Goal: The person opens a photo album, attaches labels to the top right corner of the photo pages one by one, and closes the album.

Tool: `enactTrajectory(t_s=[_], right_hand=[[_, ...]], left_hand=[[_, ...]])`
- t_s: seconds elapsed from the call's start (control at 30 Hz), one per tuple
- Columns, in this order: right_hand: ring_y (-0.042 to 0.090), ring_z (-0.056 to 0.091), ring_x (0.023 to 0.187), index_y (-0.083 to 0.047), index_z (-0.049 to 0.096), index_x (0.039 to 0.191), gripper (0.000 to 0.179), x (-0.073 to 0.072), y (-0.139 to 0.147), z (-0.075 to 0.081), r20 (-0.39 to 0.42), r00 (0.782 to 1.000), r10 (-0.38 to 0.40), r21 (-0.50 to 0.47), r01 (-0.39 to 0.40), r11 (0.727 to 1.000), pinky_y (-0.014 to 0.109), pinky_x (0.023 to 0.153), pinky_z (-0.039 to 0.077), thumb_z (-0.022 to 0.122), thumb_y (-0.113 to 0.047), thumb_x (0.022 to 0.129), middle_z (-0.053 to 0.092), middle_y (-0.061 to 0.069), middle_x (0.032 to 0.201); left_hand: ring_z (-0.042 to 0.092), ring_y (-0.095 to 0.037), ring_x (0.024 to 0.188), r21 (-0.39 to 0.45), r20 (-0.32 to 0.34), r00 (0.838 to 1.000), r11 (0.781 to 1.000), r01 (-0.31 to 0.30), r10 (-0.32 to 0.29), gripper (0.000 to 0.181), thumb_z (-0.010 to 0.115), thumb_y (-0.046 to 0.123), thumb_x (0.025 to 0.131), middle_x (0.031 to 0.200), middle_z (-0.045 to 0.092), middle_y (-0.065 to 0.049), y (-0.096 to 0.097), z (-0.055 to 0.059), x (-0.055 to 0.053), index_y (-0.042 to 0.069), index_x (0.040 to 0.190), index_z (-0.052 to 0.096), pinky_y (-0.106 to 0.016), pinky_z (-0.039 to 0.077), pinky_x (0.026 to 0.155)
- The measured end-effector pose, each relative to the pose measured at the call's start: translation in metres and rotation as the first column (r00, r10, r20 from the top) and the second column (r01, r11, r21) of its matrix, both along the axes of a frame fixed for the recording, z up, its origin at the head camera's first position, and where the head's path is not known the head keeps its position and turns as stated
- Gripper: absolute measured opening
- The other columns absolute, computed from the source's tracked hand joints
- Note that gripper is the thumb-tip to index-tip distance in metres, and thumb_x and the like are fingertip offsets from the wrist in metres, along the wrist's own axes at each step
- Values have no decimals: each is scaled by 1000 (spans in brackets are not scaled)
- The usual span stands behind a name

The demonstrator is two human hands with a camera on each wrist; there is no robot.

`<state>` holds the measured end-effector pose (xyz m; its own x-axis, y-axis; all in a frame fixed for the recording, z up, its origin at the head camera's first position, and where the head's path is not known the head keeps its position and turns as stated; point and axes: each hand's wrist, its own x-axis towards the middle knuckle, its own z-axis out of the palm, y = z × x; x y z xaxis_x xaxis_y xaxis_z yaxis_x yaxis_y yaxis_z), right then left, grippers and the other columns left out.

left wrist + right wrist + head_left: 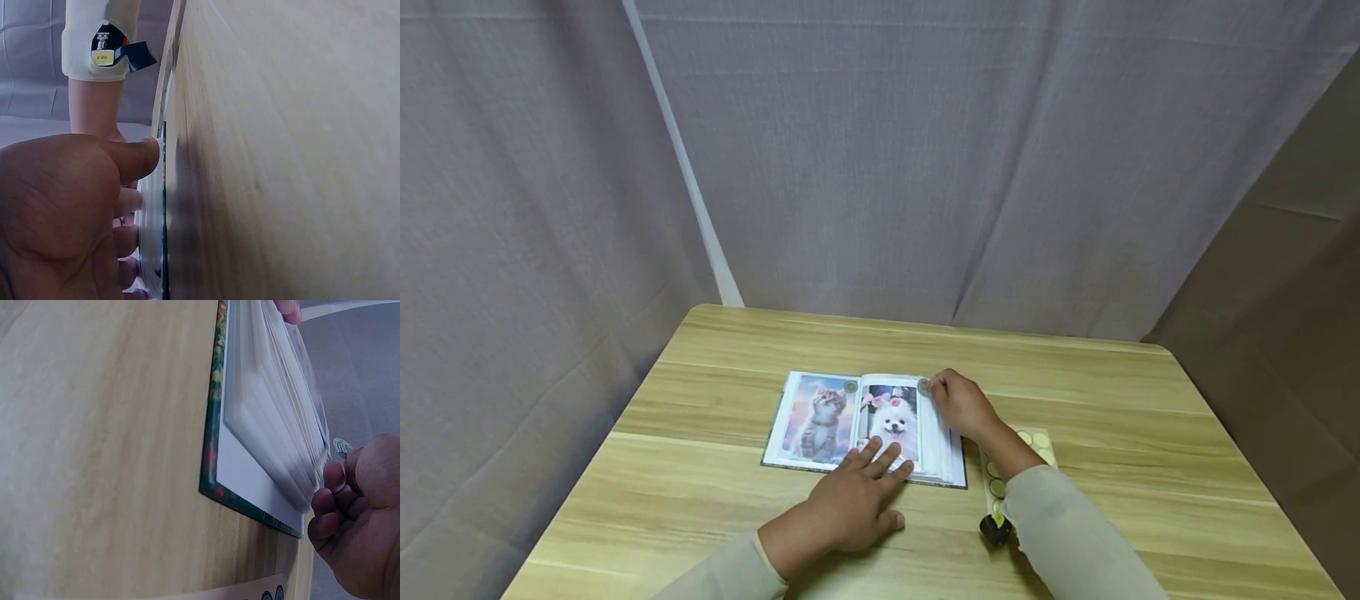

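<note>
Being pinched by the right hand (966, 410), thumb against finger, a round grey-green sticker (923, 386) is held at one o'clock of a white-dog photograph (895, 417) in a green-covered photo album (955, 468), laid open on a yellowish wood-grain table (700, 500). The photograph's six o'clock edge is covered by the left hand (853, 504), fingers straight and spread. A similar round sticker (851, 387) is seen cornering a kitten photograph (822, 421) toward nine o'clock; a pale sticker sheet (1039, 442) is partly hidden toward four o'clock.
</note>
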<state>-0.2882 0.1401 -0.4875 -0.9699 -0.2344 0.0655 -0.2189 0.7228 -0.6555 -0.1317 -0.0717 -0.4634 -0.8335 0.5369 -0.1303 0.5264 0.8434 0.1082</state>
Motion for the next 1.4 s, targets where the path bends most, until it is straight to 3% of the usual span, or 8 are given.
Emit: enactTrajectory(t_s=[1.4], right_hand=[[28, 63, 98, -2, 63, 113, 29, -7, -16, 5, 9, 1000, -15, 6, 15, 1000, 48, 89, 52, 47, -26, 110, 69, 13, 107]], left_hand=[[17, -30, 154, 8, -8, 1000, 1000, 3, -3, 72, 58, 54, 100, 168, 24, -4, 0, -2, -1, 25, 161, 35, -48, 26, 120]])
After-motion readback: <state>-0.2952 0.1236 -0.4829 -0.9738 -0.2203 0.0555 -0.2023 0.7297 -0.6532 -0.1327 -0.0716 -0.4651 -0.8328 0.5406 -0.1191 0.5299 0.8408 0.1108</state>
